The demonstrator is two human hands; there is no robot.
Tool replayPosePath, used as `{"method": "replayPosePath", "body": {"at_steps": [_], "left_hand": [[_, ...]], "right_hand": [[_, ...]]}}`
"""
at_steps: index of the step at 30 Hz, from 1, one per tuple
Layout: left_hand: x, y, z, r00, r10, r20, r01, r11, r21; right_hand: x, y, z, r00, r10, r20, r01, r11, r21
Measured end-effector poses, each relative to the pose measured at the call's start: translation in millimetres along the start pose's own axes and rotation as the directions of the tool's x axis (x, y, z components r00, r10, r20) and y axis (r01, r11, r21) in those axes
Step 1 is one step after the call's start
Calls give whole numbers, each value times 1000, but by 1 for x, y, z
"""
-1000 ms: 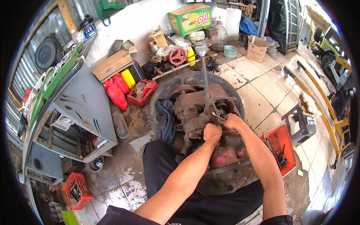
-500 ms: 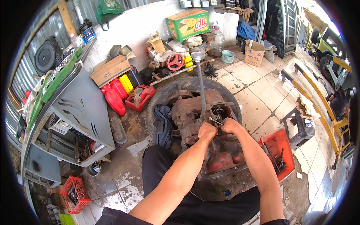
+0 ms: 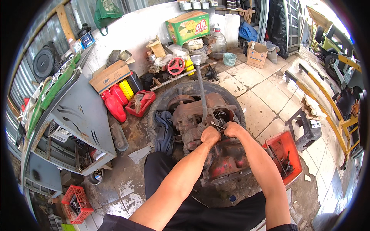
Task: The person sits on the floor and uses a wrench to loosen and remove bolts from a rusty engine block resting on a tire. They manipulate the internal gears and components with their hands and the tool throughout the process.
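Note:
A rusty gearbox housing (image 3: 187, 115) lies on a tire (image 3: 163, 96), with a long gear lever (image 3: 201, 88) standing up from it and gears (image 3: 219, 114) showing in an opening. My right hand (image 3: 232, 129) is closed on a metal wrench (image 3: 217, 125) that crosses the housing beside the lever's base. My left hand (image 3: 211, 135) is closed just below and left of that wrench, against the housing; what its fingers grip is hidden. A dark blue cloth (image 3: 163, 131) drapes at the housing's left side.
An orange tray (image 3: 292, 159) with tools lies at my right, near a black stool (image 3: 306, 136) and yellow metal bars (image 3: 339, 132). On the left stand a grey cabinet (image 3: 81, 119) and red crate (image 3: 77, 204). Jerrycans (image 3: 115, 104), boxes and clutter line the back wall.
The view has shifted slightly, with the surroundings sliding left in the picture. My hands remain at the housing beside the lever, the wrench still in my right hand.

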State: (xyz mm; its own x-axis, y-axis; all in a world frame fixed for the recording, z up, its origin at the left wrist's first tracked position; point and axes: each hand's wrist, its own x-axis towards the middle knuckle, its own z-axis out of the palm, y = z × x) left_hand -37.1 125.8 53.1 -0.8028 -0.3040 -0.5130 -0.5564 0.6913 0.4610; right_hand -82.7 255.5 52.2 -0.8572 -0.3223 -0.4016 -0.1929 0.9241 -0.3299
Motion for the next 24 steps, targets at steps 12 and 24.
{"method": "replayPosePath", "body": {"at_steps": [12,24], "left_hand": [[-17,-4,-2,945,325,-46,-301,914,273],[-2,4,-3,992,128,6,-128,986,110]], "right_hand": [[-12,-14,-9,998,60,37,-62,996,64],[-4,-8,-3,999,33,21,-35,998,57]]}}
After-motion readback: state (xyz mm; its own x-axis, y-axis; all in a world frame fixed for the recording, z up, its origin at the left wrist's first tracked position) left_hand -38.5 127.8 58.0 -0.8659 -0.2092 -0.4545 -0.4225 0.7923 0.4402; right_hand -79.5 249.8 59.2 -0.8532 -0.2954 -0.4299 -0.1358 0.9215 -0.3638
